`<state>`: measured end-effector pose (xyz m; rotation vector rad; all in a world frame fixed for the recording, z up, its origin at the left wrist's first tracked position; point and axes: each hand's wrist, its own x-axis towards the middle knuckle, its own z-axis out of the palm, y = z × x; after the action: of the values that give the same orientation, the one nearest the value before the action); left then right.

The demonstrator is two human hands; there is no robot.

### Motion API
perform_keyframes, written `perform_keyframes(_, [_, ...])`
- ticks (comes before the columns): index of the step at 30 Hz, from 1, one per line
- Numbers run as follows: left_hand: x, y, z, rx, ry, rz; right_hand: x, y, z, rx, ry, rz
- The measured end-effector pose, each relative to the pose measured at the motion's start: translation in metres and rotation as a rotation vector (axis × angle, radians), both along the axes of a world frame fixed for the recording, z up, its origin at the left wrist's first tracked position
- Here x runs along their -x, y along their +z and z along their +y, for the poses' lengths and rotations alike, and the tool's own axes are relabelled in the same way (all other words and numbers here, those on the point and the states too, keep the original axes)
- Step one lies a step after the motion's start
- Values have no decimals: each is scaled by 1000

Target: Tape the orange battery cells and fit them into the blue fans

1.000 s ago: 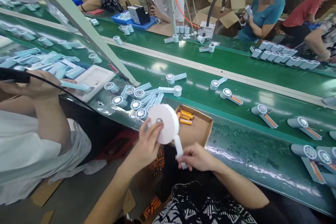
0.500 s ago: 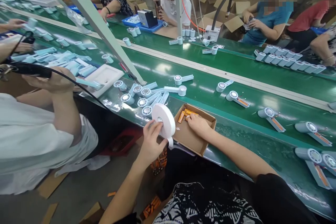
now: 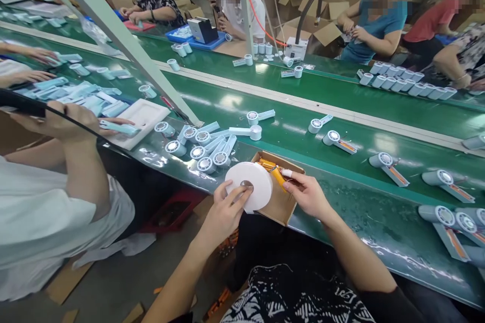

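Observation:
My left hand point(image 3: 227, 207) grips a roll of white tape point(image 3: 252, 199) at its core, its flat side facing me. Between the thumb and fingers of my right hand point(image 3: 308, 194) is an orange battery point(image 3: 278, 179), raised over a shallow cardboard box point(image 3: 282, 212). More orange batteries point(image 3: 267, 164) lie at the far end of that box, partly behind the held one. A white wrap covers one fingertip of the right hand. Just beyond the roll, several light-blue handheld fans point(image 3: 206, 164) lie in a cluster.
Opened fans with orange batteries in their handles point(image 3: 394, 169) lie along the green conveyor belt point(image 3: 364, 131) to the right. A slanted metal post point(image 3: 129, 35) rises at left. A co-worker in white point(image 3: 56, 202) sits close on my left, beside a white tray point(image 3: 146, 118). Other people work across the belt.
My right hand has lifted a battery from the box and drawn back toward me. The tape roll has turned its flat side to me and moved right. The whole view has shifted slightly.

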<state>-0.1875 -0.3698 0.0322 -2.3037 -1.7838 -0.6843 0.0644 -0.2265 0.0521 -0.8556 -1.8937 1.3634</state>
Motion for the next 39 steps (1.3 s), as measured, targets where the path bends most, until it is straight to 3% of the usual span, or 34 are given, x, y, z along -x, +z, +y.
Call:
perform_keyframes(4, [-4, 2, 4, 35, -92, 78, -4, 15, -2, -284, -78, -69])
perform_keyframes(8, [0, 6, 6, 105, -145, 157, -9, 19, 1, -311, 27, -145])
perform_keyframes(10, [3, 11, 9, 132, -171, 187, -10, 16, 5, -187, 94, -169])
perform_keyframes(13, [3, 20, 15, 113, -199, 200, -9, 9, 13, 121, 28, -59])
perform_keyframes(17, [-12, 24, 23, 22, -163, 176, 6, -5, 2, 406, -225, 322])
perform_keyframes(20, [-31, 17, 25, -45, -149, 122, 22, -15, -23, 476, -474, 573])
perform_keyframes(22, [-44, 11, 23, -72, -150, 93, 26, -14, -31, 491, -554, 630])
perform_keyframes(24, [-56, 7, 19, -78, -213, 85, 16, -2, -18, 452, -572, 615])
perform_keyframes(27, [-60, 5, 20, -10, -372, 62, -28, 33, 39, 199, -710, 687])
perform_keyframes(29, [-46, 4, 32, 72, -337, 21, -65, 53, 76, 8, -823, 812])
perform_keyframes(31, [-19, 2, 52, 157, -210, -12, -96, 58, 90, -22, -835, 823])
perform_keyframes(33, [11, -1, 73, 260, -141, -35, -118, 45, 74, 59, -822, 770])
perform_keyframes(35, [34, 0, 88, 363, -141, -74, -137, 17, 37, 175, -851, 702])
perform_keyframes(37, [40, 5, 102, 391, -144, -136, -158, -16, -6, 246, -979, 665])
perform_keyframes(39, [27, 15, 127, 344, -150, -195, -182, -47, -40, 342, -1072, 617])
